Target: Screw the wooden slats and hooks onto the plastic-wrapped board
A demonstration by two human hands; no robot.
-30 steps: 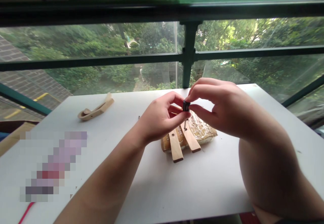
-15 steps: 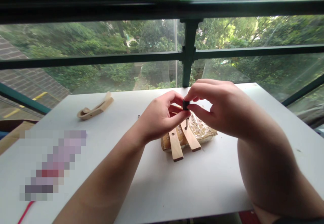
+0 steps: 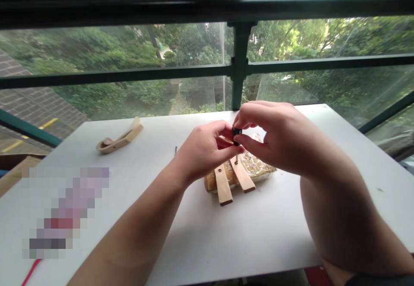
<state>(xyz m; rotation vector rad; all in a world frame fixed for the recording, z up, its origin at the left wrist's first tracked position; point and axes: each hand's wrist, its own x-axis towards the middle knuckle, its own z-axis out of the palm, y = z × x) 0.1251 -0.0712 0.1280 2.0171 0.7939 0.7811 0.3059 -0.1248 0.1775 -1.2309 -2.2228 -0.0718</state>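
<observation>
My right hand [image 3: 271, 133] pinches the black handle of a small screwdriver [image 3: 237, 135] between thumb and fingers. My left hand [image 3: 207, 150] is closed around the same tool from the other side, its thumb low by the handle. The upright metal shaft meets the hole in one flat wooden piece [image 3: 245, 179]. Beside it lies a second wooden piece [image 3: 224, 189] with a dark round hole or screw head near its upper part. Both pieces rest on a brown, plastic-wrapped block [image 3: 263, 165], partly hidden by my hands.
On the white table [image 3: 258, 238], a curved wooden part [image 3: 119, 138] lies at the back left. A small metal screw [image 3: 176, 150] stands near my left wrist. A blurred-out purple item [image 3: 74, 210] lies at the left. Green railing [image 3: 239, 68] and glass border the far edge.
My right fingers have shifted slightly on the screwdriver handle, and more of it shows. The whole view has moved a little; the wooden pieces stay in place on the block.
</observation>
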